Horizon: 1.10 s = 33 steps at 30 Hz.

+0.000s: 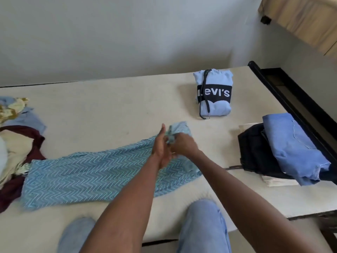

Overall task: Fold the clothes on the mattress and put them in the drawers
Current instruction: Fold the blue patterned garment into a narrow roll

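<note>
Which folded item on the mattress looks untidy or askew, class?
The folded Levi's hoodie: its dark drawstring trails loose down the front and onto the mattress. The blue jeans lie askew across the black garment.

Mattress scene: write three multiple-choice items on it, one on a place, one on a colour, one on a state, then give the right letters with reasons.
1. Where does the folded hoodie lie on the mattress?
A. far side, near the wall
B. on the clothes heap
C. under the jeans

2. What colour is the zigzag shirt?
A. red
B. blue
C. black

3. What is the right hand doing?
A. resting flat on the mattress
B. hanging idle
C. gripping the shirt's end

Answers: 1 A, the hoodie sits alone near the wall. 2 B, the shirt's pattern is light blue. 3 C, its fingers curl round the bunched cloth beside the left hand.
</note>
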{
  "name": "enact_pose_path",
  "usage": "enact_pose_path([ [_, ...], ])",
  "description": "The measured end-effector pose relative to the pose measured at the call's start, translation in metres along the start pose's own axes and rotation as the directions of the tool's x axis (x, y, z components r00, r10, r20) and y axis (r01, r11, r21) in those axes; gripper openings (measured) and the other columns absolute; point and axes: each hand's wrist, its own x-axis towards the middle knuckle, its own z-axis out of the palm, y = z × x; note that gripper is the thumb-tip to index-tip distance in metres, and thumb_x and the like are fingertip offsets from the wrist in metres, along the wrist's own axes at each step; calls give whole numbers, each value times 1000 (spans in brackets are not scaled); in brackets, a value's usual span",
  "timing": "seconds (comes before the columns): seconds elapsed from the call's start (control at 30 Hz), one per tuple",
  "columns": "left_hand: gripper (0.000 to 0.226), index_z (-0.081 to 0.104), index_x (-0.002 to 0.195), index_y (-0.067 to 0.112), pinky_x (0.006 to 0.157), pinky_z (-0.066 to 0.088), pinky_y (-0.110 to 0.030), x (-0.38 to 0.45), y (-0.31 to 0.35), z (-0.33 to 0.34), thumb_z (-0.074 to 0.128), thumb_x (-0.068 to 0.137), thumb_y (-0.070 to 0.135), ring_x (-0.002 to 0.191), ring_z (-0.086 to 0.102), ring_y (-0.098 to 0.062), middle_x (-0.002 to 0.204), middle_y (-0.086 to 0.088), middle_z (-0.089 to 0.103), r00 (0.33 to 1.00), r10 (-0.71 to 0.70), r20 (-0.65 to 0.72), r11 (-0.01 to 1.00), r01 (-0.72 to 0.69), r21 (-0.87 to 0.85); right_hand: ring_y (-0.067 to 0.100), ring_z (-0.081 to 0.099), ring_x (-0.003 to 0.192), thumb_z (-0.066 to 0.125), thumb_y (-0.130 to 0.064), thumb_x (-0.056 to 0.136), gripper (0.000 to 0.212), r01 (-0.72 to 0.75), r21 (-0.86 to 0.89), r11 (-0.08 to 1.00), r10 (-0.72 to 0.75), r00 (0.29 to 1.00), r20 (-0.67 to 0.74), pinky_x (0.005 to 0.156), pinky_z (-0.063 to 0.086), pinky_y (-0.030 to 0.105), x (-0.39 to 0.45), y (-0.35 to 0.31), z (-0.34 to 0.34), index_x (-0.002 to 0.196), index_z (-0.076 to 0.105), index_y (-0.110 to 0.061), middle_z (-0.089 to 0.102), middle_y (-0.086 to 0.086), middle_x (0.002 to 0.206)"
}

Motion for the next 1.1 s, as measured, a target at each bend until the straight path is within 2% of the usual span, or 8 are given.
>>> enact_pose_path([
  [0.17, 9, 66, 87, 2, 67, 50, -32, -40, 14, -100, 58, 88, 7, 80, 60, -27, 97, -17, 66, 945, -36, -324, 950, 133, 283, 17, 71, 74, 66, -2, 89, 24, -127, 429, 894, -77, 901, 428, 70, 60, 28, -17, -49, 33, 113, 68, 1, 74, 8, 88],
  [0.33, 59, 40, 143, -2, 104, 38, -45, -52, 26, -150, 63, 95, 22, 129, 44, -36, 146, -22, 42, 850, 27, -526, 910, 196, 365, 29, 54, 125, 48, -7, 94, 43, -14, -15, 1000, 17, 978, 208, 103, 44, 37, -3, -35, 79, 136, 55, -6, 54, 15, 140],
  [0.5, 65, 36, 146, 1, 89, 45, -39, -40, 23, -165, 29, 104, 50, 112, 55, -34, 128, -25, 54, 793, 70, -605, 930, 168, 328, 35, 40, 136, 53, -13, 87, 72, -1, -224, 975, 64, 960, 274, 107, 43, 48, -1, -6, 119, 153, 27, -24, 36, 17, 151],
  [0.6, 58, 33, 145, -1, 94, 47, -44, -32, 13, -165, 35, 105, 41, 121, 52, -40, 141, -26, 45, 597, 217, -772, 895, 194, 401, 35, 38, 136, 53, -18, 89, 71, 18, -261, 965, 49, 967, 249, 104, 45, 49, 3, -3, 128, 153, 25, -28, 30, 16, 153],
  [0.7, 54, 33, 146, 6, 100, 41, -46, -32, -8, -169, 47, 100, 30, 127, 45, -34, 144, -20, 40, 475, 642, -601, 529, 293, 796, 35, 43, 133, 49, -16, 92, 63, 30, -283, 959, 44, 967, 251, 102, 47, 47, 8, -3, 127, 152, 31, -26, 28, 14, 153],
  [0.87, 55, 32, 151, 23, 116, 20, -47, -31, -39, -179, 34, 102, 47, 144, 22, -29, 157, -13, 27, 882, 466, 69, -312, 91, 946, 33, 35, 138, 46, -21, 97, 35, 125, -276, 953, -97, 989, 113, 108, 38, 48, 18, 11, 117, 130, 57, -19, 41, 14, 144],
  [0.97, 76, -5, 156, 30, 116, -10, -55, -28, -49, -191, 23, 96, 69, 149, -17, -30, 163, -4, -19, 937, 272, -221, -165, 271, 948, 30, 7, 149, 41, -39, 102, 57, 112, -380, 918, -44, 982, 183, 115, 23, 53, 15, 37, 110, 155, 20, -32, 6, 4, 164],
  [1.1, 88, -12, 156, 23, 114, -14, -58, -26, -41, -197, 17, 92, 75, 146, -25, -34, 160, -14, -25, 771, 312, -555, 161, 533, 831, 33, 27, 139, 38, -34, 102, 54, -50, -358, 932, 72, 996, 49, 103, 37, 51, 10, 52, 109, 152, 22, -22, 18, 5, 160],
])
